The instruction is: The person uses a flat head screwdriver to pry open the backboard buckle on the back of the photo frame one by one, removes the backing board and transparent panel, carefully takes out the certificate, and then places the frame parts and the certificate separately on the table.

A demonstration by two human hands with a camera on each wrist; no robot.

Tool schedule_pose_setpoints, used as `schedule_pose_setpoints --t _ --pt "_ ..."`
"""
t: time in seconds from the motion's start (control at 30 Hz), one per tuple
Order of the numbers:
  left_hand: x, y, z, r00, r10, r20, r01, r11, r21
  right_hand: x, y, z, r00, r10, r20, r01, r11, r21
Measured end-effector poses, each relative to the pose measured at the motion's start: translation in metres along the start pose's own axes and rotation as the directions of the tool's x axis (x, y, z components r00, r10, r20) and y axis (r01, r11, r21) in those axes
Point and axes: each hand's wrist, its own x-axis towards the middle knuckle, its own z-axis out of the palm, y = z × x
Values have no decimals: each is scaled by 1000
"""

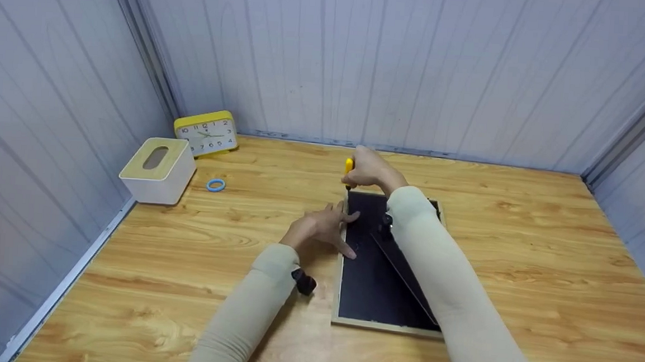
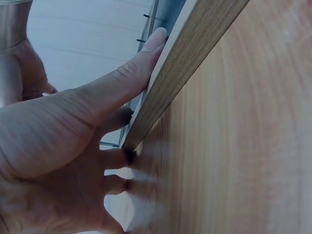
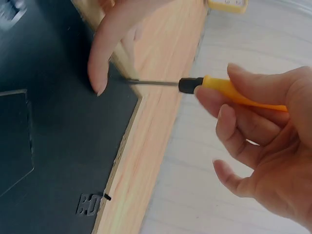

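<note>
A picture frame point(image 1: 337, 294) with a light wooden border lies face down, its black backing board point(image 1: 366, 295) upward. My left hand point(image 1: 322, 227) rests on the frame's left side with fingers spread, the thumb point(image 2: 146, 48) touching the edge. At the far left corner, my right hand point(image 1: 368, 168) grips a screwdriver point(image 3: 219, 87) by its yellow handle. Its metal shaft reaches the inner edge of the border, near a fingertip of the left hand. On the board, a metal hanger point(image 3: 88, 204) sits beside a small black tab point(image 3: 107, 197). The right forearm hides part of the board.
A white tissue box point(image 1: 157, 179) with a wooden lid stands at the left, near a yellow alarm clock point(image 1: 208, 133). A blue ring point(image 1: 216, 185) lies on the wooden table point(image 1: 182, 284). Pale panel walls point(image 1: 318, 63) rise behind and on both sides.
</note>
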Motion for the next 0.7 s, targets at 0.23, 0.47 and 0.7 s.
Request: schedule_pose_setpoints --t 0.23,0.47,0.7 --pt "-1 2 0 1000 1 -7 -1 1000 8 -2 2 1 999 38 -6 -38 999 4" --pt "1 -1 1 1000 8 4 -8 1000 -24 -11 17 -5 1000 -4 21 4 1000 -16" --pt "-5 -9 6 995 79 -61 -82 995 -49 -59 54 -17 998 -36 43 43 983 -177"
